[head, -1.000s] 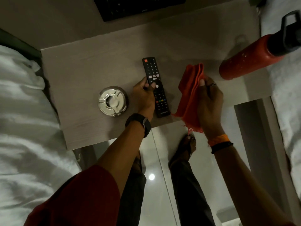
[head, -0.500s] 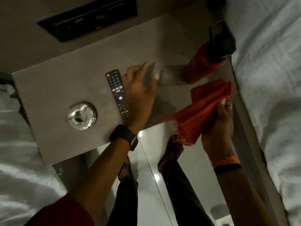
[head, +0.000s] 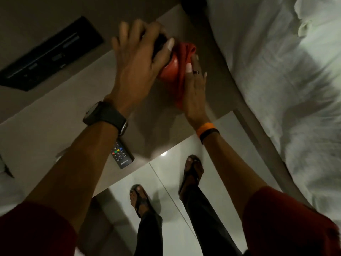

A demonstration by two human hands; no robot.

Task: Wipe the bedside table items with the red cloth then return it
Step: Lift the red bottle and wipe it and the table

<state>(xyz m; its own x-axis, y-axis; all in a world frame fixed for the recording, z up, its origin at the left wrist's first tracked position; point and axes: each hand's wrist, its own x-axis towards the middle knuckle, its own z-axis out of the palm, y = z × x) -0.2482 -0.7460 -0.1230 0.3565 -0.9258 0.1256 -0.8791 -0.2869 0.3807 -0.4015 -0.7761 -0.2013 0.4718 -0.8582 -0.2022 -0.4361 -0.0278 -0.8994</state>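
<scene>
The red water bottle (head: 170, 70) stands on the bedside table (head: 60, 115) near its far right corner. My left hand (head: 140, 65) wraps over the bottle's black lid from the left. My right hand (head: 193, 89) presses the red cloth (head: 184, 58) flat against the bottle's right side. Most of the bottle is hidden by both hands and the cloth. The black remote (head: 121, 156) lies near the table's front edge, its upper part covered by my left forearm.
White bedding (head: 286, 80) runs along the right of the table, and more bedding (head: 7, 182) lies at the left. A black panel (head: 49, 54) is set in the wall behind the table. My feet in sandals (head: 140, 200) stand on the glossy floor.
My left hand left the remote and went right onto the bottle's lid. My right hand brought the cloth up against the bottle. The view swung right, and the metal ashtray dropped out of sight.
</scene>
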